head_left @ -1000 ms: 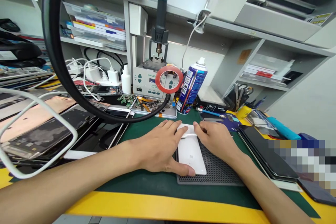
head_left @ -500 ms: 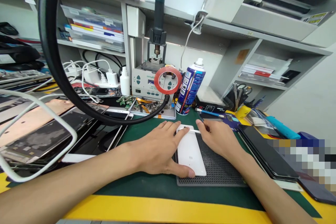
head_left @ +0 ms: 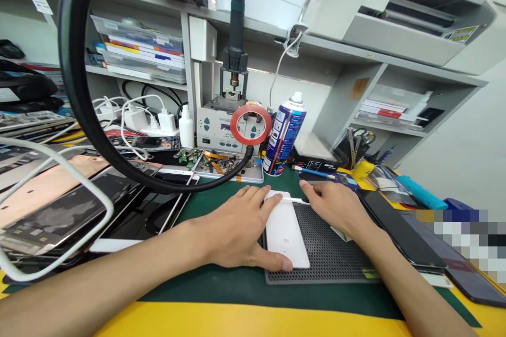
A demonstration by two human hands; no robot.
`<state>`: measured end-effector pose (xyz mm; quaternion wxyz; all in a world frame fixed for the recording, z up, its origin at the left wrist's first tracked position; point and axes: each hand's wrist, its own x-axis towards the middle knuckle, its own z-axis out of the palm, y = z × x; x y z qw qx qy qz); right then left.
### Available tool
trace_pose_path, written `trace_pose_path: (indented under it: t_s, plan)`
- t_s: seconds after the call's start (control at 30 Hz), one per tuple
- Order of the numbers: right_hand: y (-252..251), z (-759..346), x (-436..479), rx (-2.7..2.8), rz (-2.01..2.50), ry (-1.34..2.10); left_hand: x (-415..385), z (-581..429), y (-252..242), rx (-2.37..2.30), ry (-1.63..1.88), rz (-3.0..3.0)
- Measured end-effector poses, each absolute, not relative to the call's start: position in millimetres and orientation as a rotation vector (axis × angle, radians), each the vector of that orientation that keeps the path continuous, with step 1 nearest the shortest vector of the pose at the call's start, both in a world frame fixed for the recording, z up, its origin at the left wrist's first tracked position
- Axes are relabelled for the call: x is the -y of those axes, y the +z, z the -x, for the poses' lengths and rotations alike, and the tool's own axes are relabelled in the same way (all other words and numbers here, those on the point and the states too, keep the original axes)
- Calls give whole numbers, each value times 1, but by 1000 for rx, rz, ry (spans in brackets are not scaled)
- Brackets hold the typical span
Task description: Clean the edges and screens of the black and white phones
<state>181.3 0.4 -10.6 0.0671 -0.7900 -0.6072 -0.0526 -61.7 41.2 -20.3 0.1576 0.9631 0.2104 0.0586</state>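
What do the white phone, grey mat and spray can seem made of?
Phone: plastic, glass or ceramic, unclear which; smooth, even, glossy-looking white. Mat: probably rubber or silicone, dull with honeycomb texture. Can: likely metal, with glossy print and rounded shoulder.

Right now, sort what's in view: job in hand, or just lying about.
Apparently in the job:
- White phone, with the left hand on it
- Thin white strip reaching toward the right hand
- Perforated mat beneath the phone

Apparently lying about:
- Blue spray can
- White bottle
- Red ring
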Motion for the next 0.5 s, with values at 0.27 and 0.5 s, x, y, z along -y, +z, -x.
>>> trace_pose_path:
  t_s: [0.27, 0.5]
  plan:
    - [-14, -177, 2, 2035, 2107, -168, -42, 61, -22, -603, 159, -2757]
    - [-16, -180, 0, 1904, 2162, -361, -41, 60, -21, -611, 153, -2740]
